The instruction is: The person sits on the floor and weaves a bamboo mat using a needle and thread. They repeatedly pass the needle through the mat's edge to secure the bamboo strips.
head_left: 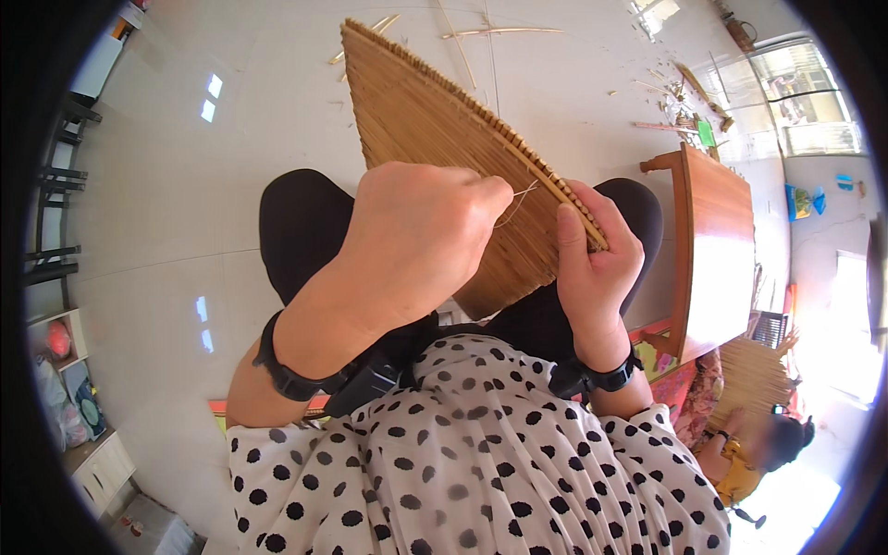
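Observation:
A tan panel of narrow, reed-like strips (421, 120) is tilted over my lap, its thick bound edge slanting from upper left down to the right. My left hand (421, 236) is closed in front of the panel, pinching a thin pale thread (524, 192). Loops of the thread run from those fingertips to the bound edge. My right hand (599, 250) grips that edge near its lower right end, thumb on the near face and fingers behind. Whether a needle is in my left fingers is hidden.
Loose strips (504, 32) lie on the tiled floor ahead, with a scrap pile (686, 111) farther right. A wooden table (726, 250) stands to my right. Beyond it, another person (740, 467) sits by a similar panel (754, 370). Dark stools (55, 213) and a cabinet (102, 472) line the left.

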Tool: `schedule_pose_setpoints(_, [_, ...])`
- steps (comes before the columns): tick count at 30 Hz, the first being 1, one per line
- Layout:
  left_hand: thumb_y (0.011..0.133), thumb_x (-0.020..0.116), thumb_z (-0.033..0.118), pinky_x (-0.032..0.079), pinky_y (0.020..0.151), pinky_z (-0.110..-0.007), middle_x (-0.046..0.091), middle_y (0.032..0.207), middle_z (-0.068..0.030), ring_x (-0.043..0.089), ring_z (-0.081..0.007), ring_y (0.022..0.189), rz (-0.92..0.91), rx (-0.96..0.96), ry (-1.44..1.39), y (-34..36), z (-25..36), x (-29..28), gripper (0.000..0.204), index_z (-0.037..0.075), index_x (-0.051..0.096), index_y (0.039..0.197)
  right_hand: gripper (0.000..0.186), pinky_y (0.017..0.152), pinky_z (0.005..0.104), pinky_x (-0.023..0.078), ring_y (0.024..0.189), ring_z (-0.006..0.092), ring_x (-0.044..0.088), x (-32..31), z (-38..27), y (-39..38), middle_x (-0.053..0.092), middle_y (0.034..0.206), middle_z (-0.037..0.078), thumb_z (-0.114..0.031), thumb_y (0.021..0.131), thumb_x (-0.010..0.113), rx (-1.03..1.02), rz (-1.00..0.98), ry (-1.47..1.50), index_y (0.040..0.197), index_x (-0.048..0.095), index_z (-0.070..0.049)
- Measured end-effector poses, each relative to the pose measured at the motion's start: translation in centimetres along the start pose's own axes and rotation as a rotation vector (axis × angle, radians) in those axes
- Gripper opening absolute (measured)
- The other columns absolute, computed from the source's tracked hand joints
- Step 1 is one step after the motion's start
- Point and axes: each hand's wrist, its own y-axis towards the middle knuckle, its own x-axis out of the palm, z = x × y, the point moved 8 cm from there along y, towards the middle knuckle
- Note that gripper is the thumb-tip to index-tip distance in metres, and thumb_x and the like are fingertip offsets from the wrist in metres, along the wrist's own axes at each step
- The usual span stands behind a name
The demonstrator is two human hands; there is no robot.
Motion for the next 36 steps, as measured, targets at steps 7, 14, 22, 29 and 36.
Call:
schedule_pose_setpoints(7, [0.084, 0.072, -0.002, 0.049, 0.055, -0.031, 0.068, 0.072, -0.0106, 0.066, -0.0262, 0.062, 0.062, -0.13, -0.161, -2.7, -0.6, -0.6, 0.014, 0.003, 0.073, 0.098, 0.021, 0.061, 0.028, 0.054, 0.062, 0.0229, 0.068, 1.2, -1.7, -1.4, 0.072, 0.084, 0.014, -0.003, 0.088, 0.074, -0.068, -0.06, 0.053, 0.107, 0.071, 0.002])
schedule_pose_setpoints(14, [0.088, 0.069, -0.006, 0.047, 0.055, -0.026, 0.067, 0.073, -0.0084, 0.061, -0.0155, 0.058, -0.017, -0.35, -0.215, -8.0, -0.8, -2.0, 0.017, 0.003, 0.074, 0.102, 0.049, 0.07, 0.0327, 0.059, 0.075, 0.0317, 0.07, 3.5, -2.7, -3.8, 0.07, 0.111, 0.023, 0.001, 0.071, 0.076, -0.276, -0.319, 0.435, 0.119, 0.065, 0.007])
schedule_pose_setpoints(22, [0.089, 0.069, -0.006, 0.047, 0.054, -0.025, 0.066, 0.072, -0.0079, 0.063, -0.014, 0.059, -0.097, -0.514, -0.187, -10.7, -0.3, -2.5, 0.019, 0.002, 0.073, 0.105, 0.056, 0.078, 0.0334, 0.057, 0.088, 0.0272, 0.067, 5.2, -1.7, -6.3, 0.062, 0.113, 0.018, -0.009, 0.067, 0.079, -0.208, -0.411, 0.59, 0.119, 0.068, 0.007])
schedule_pose_setpoints(29, [0.09, 0.067, -0.006, 0.047, 0.053, -0.026, 0.062, 0.069, -0.0076, 0.061, -0.0137, 0.058, -0.205, -0.644, -0.2, -10.7, 0.5, -2.1, 0.019, 0.001, 0.073, 0.106, 0.054, 0.075, 0.0327, 0.055, 0.087, 0.0264, 0.065, 5.1, -1.0, -6.8, 0.062, 0.108, 0.017, -0.004, 0.065, 0.08, -0.202, -0.414, 0.685, 0.116, 0.069, 0.008])
schedule_pose_setpoints(36, [0.086, 0.067, -0.009, 0.042, 0.05, -0.028, 0.058, 0.066, -0.0081, 0.056, -0.0174, 0.054, -0.198, -0.512, -0.104, -10.3, 1.4, -2.0, 0.018, 0.0, 0.072, 0.101, 0.047, 0.071, 0.0318, 0.055, 0.083, 0.0272, 0.066, 4.4, -0.8, -7.0, 0.064, 0.102, 0.018, -0.001, 0.065, 0.078, -0.206, -0.342, 0.684, 0.11, 0.07, 0.01])
